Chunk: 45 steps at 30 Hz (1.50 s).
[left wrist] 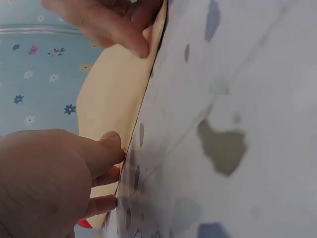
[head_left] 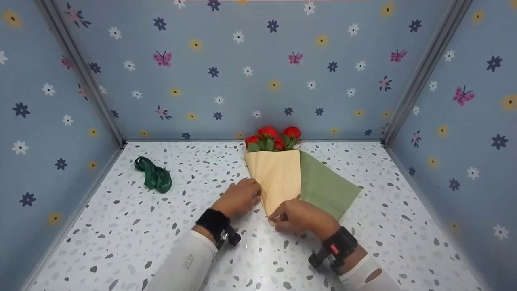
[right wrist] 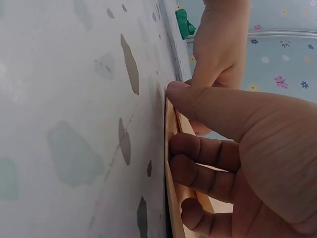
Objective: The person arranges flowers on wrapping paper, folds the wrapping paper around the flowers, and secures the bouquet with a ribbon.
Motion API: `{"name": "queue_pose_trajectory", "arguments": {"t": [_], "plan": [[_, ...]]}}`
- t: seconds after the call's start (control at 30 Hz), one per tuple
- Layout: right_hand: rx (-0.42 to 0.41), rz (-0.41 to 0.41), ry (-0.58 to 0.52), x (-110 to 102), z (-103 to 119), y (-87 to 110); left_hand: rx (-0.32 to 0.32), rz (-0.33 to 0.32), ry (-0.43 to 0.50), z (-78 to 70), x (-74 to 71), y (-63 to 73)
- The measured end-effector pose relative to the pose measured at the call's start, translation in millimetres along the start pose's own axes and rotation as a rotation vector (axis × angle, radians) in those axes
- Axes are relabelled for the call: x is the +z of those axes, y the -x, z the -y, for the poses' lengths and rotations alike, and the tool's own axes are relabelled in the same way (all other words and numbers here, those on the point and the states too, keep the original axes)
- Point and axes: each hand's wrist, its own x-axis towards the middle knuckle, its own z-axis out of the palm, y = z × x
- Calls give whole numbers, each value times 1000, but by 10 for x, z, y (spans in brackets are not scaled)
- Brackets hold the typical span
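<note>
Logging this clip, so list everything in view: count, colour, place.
Wrapping paper: one, beige, table centre
Roses: four visible, red, wrapping's far end
Leaves: several, green, among roses
Second sheet: one, green, wrapping's right
Ribbon bundle: one, dark green, table's left
Tabletop: one, speckled white, beneath
Patterned walls: three, blue, around tabletop
Frame strips: two, grey, wall corners
Wrist straps: two, black, wrists
Sleeves: two, white, forearms
Hands: two, bare, paper's left edge and lower tip

Head view from above, facing forward-down over the table (head_left: 194,169), wrist views low, close, turned sideways, sharing the cream wrapper (left wrist: 111,89)
</note>
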Motion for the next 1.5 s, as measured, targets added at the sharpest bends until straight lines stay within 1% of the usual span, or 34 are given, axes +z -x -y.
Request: {"name": "queue_pose_trajectory", "arguments": {"t": [0.1,0.2,0.33,0.43,0.63,0.77,0.9,1.0,1.1,1.27,1.37,1.5], "plan": [[21,12,-19,0,-11,8,-23,13,-10,77,-43,-104],[35,20,-41,-8,-18,17,-42,10,-5,155,-80,-202],[-1,15,-42,-15,-23,18,-99,1,18,240,-124,-314],[-13,15,-57,-16,-30,15,-145,0,28,281,-171,-382],[19,30,-83,-12,-44,17,-204,10,19,360,-276,-535],[17,31,-90,-10,-49,22,-241,18,1,467,-269,-677],[24,33,-99,-13,-64,22,-291,16,-11,577,-212,-816],[24,32,-98,-27,-81,28,-317,11,-14,600,-170,-892],[17,31,-95,-20,-76,26,-327,-12,-20,580,-145,-881],[12,32,-90,-21,-72,35,-326,-33,-58,486,-75,-826],[26,32,-98,-21,-59,44,-313,-43,-63,392,-59,-734],[47,35,-114,-27,-44,45,-274,-80,-56,260,-66,-578]]}}
